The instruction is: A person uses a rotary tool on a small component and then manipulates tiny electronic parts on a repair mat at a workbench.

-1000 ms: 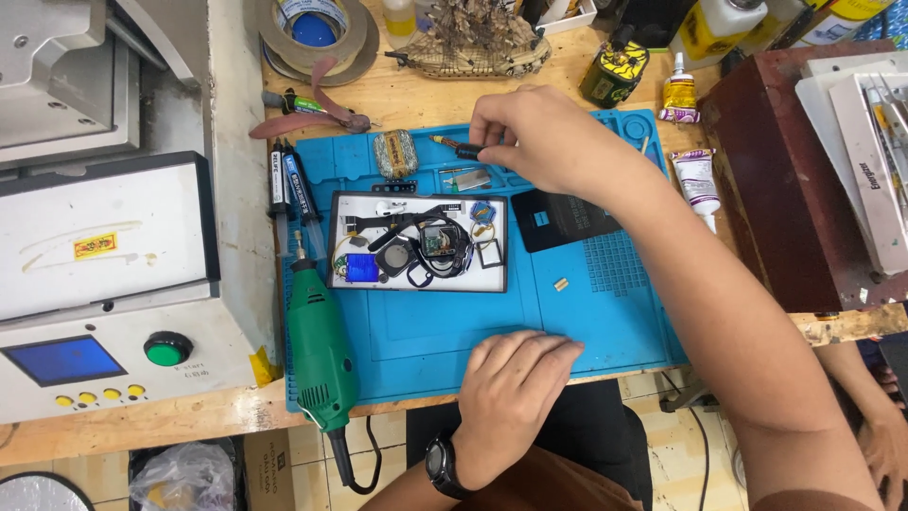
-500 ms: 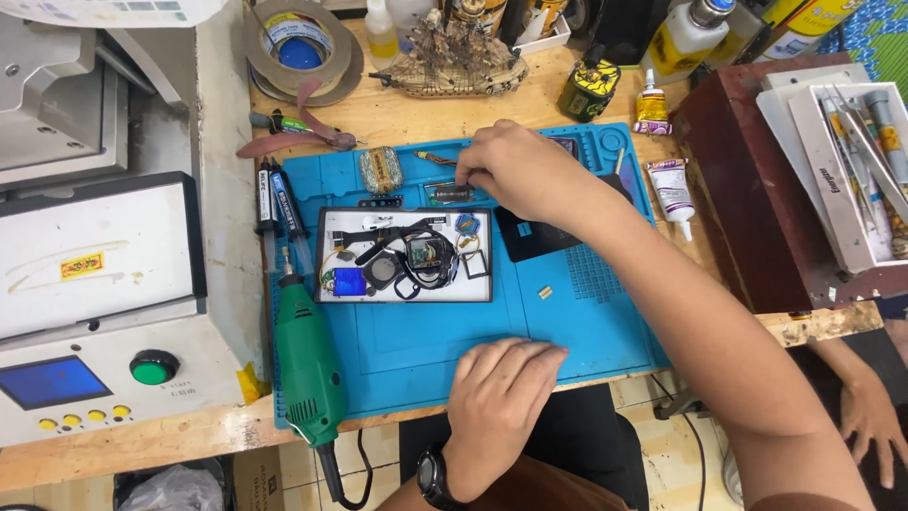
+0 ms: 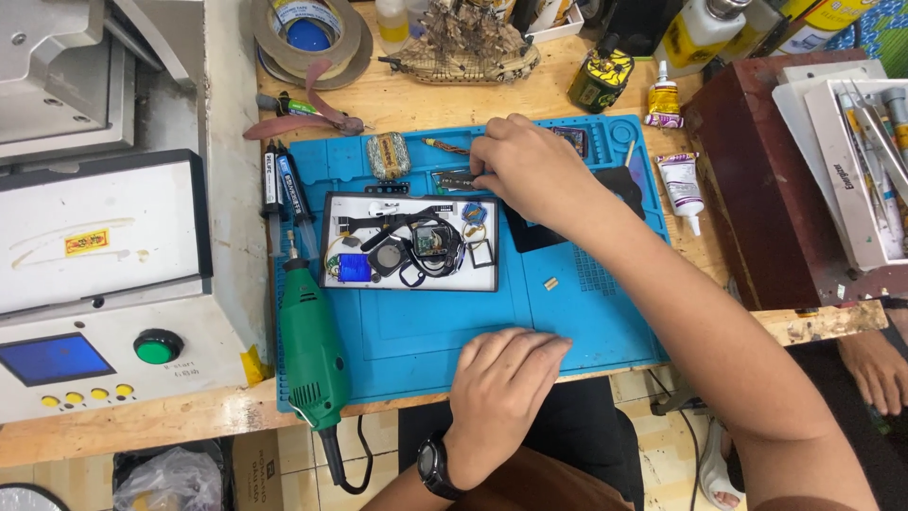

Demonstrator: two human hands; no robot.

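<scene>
A blue rubber work mat [image 3: 567, 312] is laid on the wooden worktop [image 3: 407, 104]. The right hand [image 3: 530, 170] is stretched to the far edge of the mat. Its fingertips [image 3: 478, 168] are pinched narrow on a small dark flat part [image 3: 452, 180], which is kept in a little pocket near the far edge of the mat. It cannot be told whether the part is lifted. The left hand [image 3: 501, 388] is laid flat and open on the near edge of the mat, and nothing is held in it. A black watch [image 3: 437, 467] is worn on its wrist. A white tray with black rim [image 3: 331, 241], full of small watch parts, is set in the middle of the mat. A green power tool [image 3: 310, 350] is laid along the left edge of the mat.
</scene>
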